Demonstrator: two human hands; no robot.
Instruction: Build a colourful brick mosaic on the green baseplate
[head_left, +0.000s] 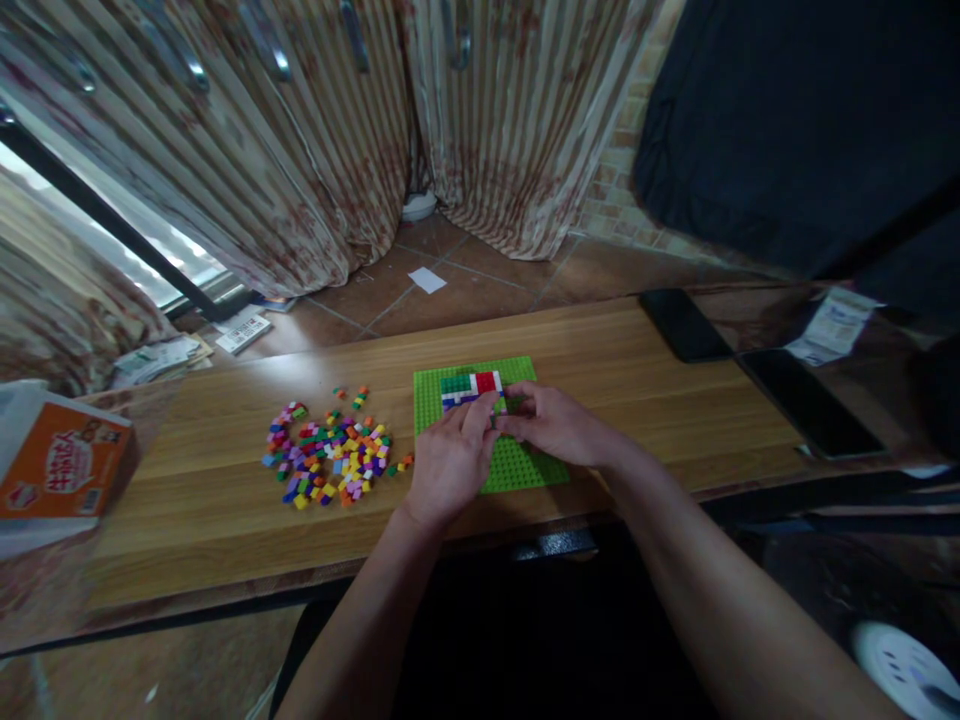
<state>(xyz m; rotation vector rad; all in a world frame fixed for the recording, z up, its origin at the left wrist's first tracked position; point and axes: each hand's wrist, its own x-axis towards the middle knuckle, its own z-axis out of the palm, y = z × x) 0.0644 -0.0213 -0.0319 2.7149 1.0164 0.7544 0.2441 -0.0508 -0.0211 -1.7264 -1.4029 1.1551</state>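
Observation:
A green studded baseplate lies on the wooden table in front of me. Near its far middle, green, red, white and blue bricks are set close together in a block. My left hand reaches over the plate from the left, its fingers bent together at the near edge of the block. From the right comes my right hand, thumb and forefinger pinched at the block's right side, touching or almost touching the left fingertips. Whatever small piece is between the fingers is hidden.
Left of the plate, a loose pile of many-coloured bricks spreads over the tabletop. Two dark phones lie at the right end beside a printed paper. An orange box stands at the far left.

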